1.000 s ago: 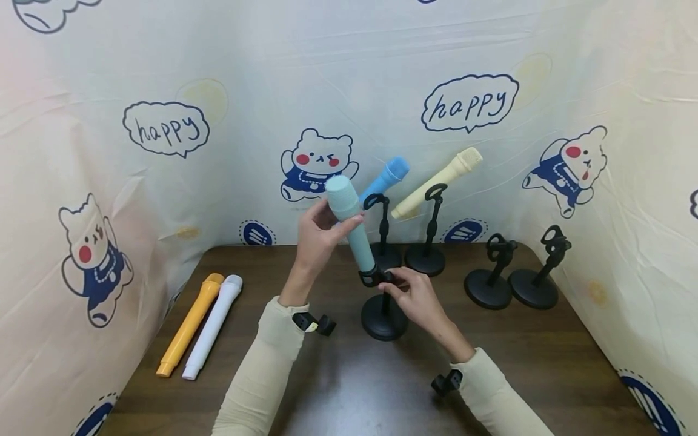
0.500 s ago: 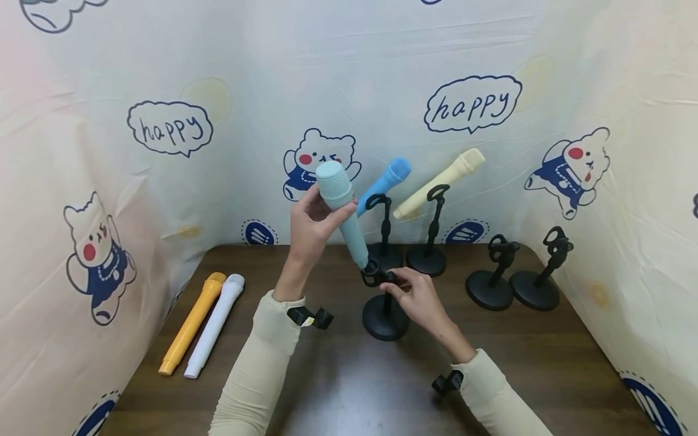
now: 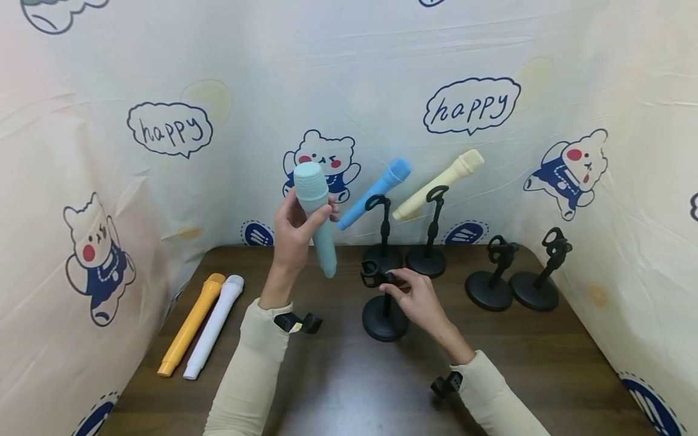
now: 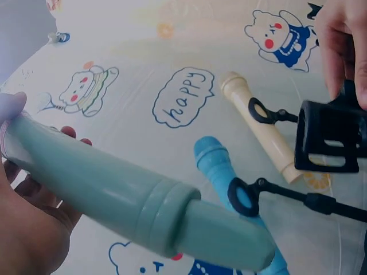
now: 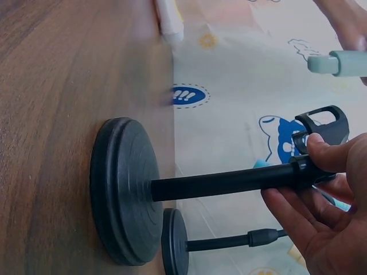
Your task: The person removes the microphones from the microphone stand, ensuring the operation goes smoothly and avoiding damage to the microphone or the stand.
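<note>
Microphone (image 3: 311, 186), pale teal, is gripped in curled left hand (image 3: 291, 239), raised at ten o'clock from the front stand's clip (image 5: 338, 133), apart from it. Right hand (image 3: 422, 300) pinches front stand (image 3: 383, 327) beside that clip. Orange (image 3: 192, 324) and white microphones (image 3: 214, 327) lie on the bench (image 3: 338, 393) at nine o'clock.

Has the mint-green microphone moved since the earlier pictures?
Yes. In the head view, the mint-green microphone was in the clip of the unmoved front stand; now the left hand holds it apart from that clip, further left.
</note>
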Demonstrator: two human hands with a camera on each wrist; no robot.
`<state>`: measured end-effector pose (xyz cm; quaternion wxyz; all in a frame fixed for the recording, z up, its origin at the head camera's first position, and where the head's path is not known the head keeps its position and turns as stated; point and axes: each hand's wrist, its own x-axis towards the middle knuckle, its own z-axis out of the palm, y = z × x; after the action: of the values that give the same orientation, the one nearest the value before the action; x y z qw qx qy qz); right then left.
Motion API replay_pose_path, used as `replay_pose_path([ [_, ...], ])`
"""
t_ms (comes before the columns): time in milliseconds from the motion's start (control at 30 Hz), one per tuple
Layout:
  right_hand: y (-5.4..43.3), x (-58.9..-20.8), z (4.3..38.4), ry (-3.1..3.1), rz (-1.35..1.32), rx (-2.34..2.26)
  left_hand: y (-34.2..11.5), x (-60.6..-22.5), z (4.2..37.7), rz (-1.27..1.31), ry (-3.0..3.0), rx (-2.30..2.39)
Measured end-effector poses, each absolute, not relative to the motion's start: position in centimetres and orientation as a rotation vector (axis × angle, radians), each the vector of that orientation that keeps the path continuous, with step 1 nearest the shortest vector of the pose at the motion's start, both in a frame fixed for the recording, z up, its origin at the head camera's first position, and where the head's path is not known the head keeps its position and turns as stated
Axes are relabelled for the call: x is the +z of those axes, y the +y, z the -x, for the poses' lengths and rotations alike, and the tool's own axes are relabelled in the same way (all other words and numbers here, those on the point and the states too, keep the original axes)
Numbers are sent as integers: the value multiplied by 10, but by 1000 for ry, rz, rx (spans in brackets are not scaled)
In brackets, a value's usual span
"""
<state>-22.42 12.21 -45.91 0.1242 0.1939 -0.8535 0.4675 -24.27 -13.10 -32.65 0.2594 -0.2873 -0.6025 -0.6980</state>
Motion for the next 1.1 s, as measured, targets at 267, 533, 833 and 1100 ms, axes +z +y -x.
replay_pose_path([
  [267,123,-459,225,-2478,-566,1379,-145,-335,238,771,-1699,-1888],
  [533,122,-459,225,-2483,-556,1386,-157,-345,231,727,-1787,-1896],
  [833,122,-463,226,-2476,-569,1391,-177,-355,224,674,-1944,-1887],
  [1100,122,-461,225,-2480,-561,1412,-198,-367,217,554,-2077,-1857],
])
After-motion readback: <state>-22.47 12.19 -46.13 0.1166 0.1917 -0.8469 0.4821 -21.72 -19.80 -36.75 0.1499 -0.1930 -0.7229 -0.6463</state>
